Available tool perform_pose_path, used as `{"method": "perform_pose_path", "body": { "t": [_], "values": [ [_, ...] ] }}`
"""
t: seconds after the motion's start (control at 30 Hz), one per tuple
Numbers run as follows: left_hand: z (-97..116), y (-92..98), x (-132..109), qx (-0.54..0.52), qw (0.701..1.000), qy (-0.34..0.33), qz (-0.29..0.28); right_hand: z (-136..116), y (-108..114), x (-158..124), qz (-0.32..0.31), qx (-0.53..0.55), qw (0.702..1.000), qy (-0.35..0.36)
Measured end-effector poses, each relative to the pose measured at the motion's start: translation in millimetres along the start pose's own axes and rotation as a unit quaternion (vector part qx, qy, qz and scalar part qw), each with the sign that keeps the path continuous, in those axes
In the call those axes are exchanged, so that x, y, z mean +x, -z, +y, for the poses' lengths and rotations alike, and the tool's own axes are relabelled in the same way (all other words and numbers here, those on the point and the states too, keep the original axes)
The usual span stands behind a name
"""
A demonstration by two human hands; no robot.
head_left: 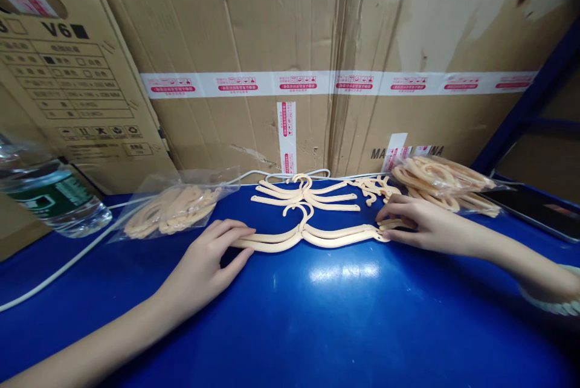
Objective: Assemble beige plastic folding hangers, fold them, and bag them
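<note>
A small stack of cream plastic hangers (312,236) lies flat on the blue table (317,315) in front of me. My left hand (206,264) pinches the stack's left end between thumb and fingers. At the right end, my right hand (414,225) has its fingers closed round the tips. Behind this stack lie more loose cream hangers (308,193), untouched.
A clear bag of hangers (174,206) lies at the left, another bag of hangers (446,182) at the right. A water bottle (49,194) lies far left, a white cable (67,264) crosses the table, a dark phone (539,210) sits far right. Cardboard boxes (290,55) wall the back.
</note>
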State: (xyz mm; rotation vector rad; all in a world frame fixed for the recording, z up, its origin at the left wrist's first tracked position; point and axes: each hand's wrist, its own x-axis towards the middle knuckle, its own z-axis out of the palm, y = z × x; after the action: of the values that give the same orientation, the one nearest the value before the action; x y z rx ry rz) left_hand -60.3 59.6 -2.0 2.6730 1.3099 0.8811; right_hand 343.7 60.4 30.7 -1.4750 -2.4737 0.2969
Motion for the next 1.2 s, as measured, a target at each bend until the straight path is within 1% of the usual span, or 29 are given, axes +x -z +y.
{"method": "perform_pose_path", "body": {
  "t": [0.23, 0.43, 0.53, 0.63, 0.77, 0.97, 1.07, 1.2],
  "values": [
    [3.7, 1.4, -0.5, 0.005, 1.000, 0.002, 0.002, 1.3, 1.3, 0.3, 0.016, -0.007, 1.000, 0.002],
    [3.4, 2.3, -1.7, 0.009, 1.000, 0.011, -0.007, 1.1, 2.5, 2.0, 0.098, -0.002, 0.995, -0.024],
    [3.2, 2.6, -1.6, 0.008, 1.000, 0.005, -0.006, -1.0, 3.4, 2.1, 0.134, 0.014, 0.990, -0.040],
    [2.3, 2.3, -1.7, 0.009, 1.000, 0.001, -0.006, -1.8, 3.9, 2.0, 0.175, 0.030, 0.983, -0.053],
    [0.8, 1.5, -2.5, 0.009, 1.000, 0.005, -0.006, -1.7, 5.2, 0.9, 0.225, 0.049, 0.969, -0.089],
    [1.1, 2.1, -3.8, 0.000, 1.000, -0.002, -0.007, -5.3, 7.5, -1.2, 0.260, 0.142, 0.947, -0.120],
    [1.0, 2.0, -3.9, -0.002, 1.000, -0.006, -0.003, -5.9, 6.1, 0.0, 0.287, 0.166, 0.935, -0.124],
    [1.1, 1.9, -3.2, -0.003, 1.000, -0.015, 0.004, -5.5, 4.5, 1.1, 0.289, 0.180, 0.931, -0.130]
  ]
}}
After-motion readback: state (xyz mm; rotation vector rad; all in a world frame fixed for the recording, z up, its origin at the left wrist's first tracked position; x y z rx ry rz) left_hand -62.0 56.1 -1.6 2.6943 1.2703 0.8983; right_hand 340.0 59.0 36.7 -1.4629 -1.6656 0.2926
